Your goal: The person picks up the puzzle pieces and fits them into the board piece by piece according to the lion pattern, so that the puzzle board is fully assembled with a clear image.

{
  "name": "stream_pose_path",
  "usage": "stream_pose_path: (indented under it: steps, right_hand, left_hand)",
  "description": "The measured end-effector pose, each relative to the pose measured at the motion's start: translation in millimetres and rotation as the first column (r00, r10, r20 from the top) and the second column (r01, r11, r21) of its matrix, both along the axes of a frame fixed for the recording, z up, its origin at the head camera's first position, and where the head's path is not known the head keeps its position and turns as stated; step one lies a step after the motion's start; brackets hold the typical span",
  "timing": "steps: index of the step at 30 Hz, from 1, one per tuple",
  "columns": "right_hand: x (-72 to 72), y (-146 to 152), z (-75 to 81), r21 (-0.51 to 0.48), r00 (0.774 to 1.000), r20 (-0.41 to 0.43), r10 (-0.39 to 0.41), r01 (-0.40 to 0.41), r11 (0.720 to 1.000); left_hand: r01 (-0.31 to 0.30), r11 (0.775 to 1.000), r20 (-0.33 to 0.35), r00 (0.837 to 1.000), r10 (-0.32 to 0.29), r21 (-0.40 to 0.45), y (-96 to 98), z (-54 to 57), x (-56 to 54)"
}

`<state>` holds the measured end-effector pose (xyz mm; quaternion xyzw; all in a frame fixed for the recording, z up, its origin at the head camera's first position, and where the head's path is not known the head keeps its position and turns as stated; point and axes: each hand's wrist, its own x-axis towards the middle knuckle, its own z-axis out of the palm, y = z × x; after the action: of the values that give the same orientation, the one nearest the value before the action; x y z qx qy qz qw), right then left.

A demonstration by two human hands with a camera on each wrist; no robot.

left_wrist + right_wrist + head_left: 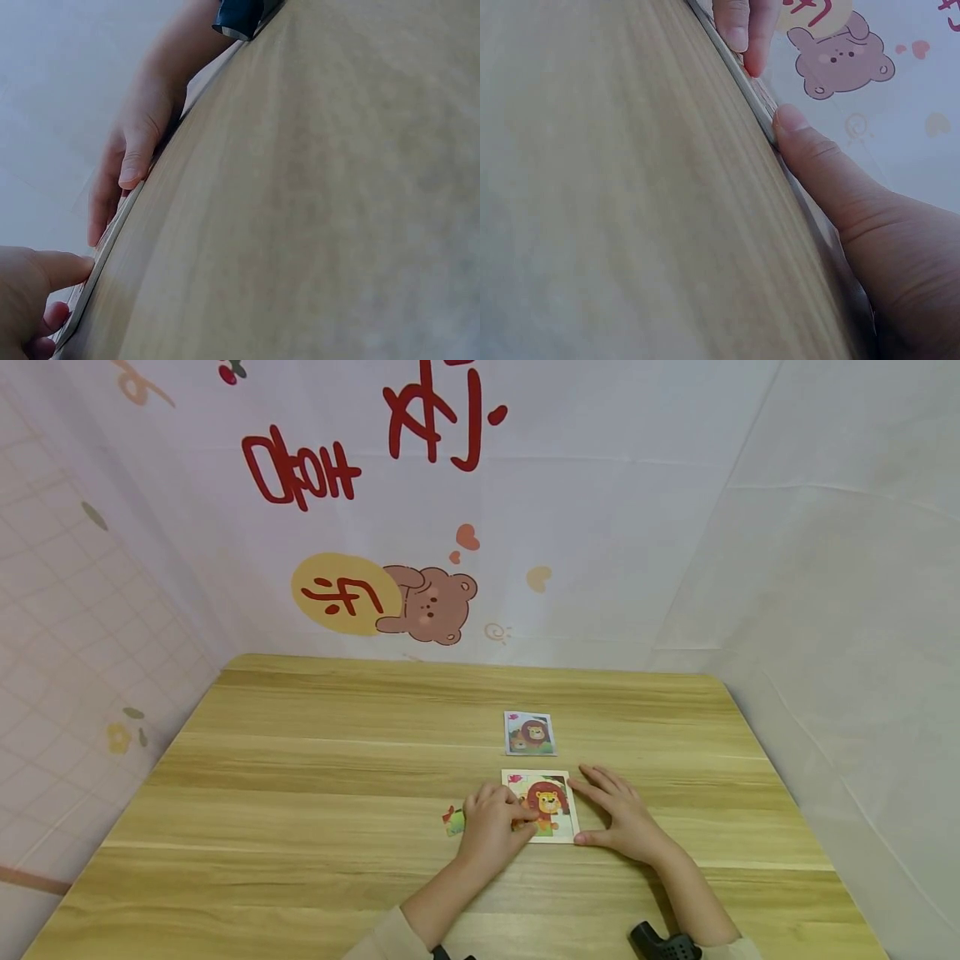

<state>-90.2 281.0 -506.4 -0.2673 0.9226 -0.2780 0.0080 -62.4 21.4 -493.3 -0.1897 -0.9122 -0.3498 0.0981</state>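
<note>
A lion jigsaw puzzle [545, 797] in a pale frame lies on the table in the head view, with a bare patch at its lower right. My left hand [491, 822] reaches over its left side, thumb and forefinger pinching a puzzle piece low in the picture, mostly hidden by the fingers. At the right edge, my right hand [618, 814] steadies the frame, thumb at the lower corner and forefinger near the upper one. The right wrist view shows this thumb [791, 120] against the frame's corner. Beside my left hand lies a loose green and red piece [453, 821].
A lion picture card [529, 733] lies just beyond the puzzle on the wooden table [300, 777]. White printed cloth [600, 527] hangs behind the table and along its sides. A black device [663, 941] is strapped at my right wrist.
</note>
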Motion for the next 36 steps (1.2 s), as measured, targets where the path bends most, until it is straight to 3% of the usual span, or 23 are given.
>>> stream_pose_path:
  steps: [6,12,16,27,36]
  right_hand:
    - [-0.2,1,0.0,-0.004,1.0,-0.005,0.005,-0.005,1.0]
    - [0.2,0,0.6,0.002,1.0,-0.007,0.001,-0.001,1.0]
    - [1.0,0,2.3,0.002,1.0,0.005,-0.004,0.004,1.0]
    - [1.4,-2,3.8,0.005,1.0,0.007,0.001,-0.001,1.0]
    - [1.7,-2,5.6,0.003,1.0,0.011,0.001,-0.001,1.0]
  left_hand:
    - [0.041,0.999,0.037,0.998,-0.042,0.012,-6.1,1.4,-0.6]
    - [0.059,0.998,-0.036,0.998,-0.057,0.037,-23.0,-0.6,-0.8]
    - [0.056,0.997,-0.04,0.998,-0.054,0.061,-39.2,-0.3,0.8]
    - [0.006,0.997,-0.019,1.0,-0.005,0.078,-85.6,-0.6,6.4]
    - [-0.031,0.999,-0.001,1.0,0.031,0.021,-111.0,-3.1,8.1]
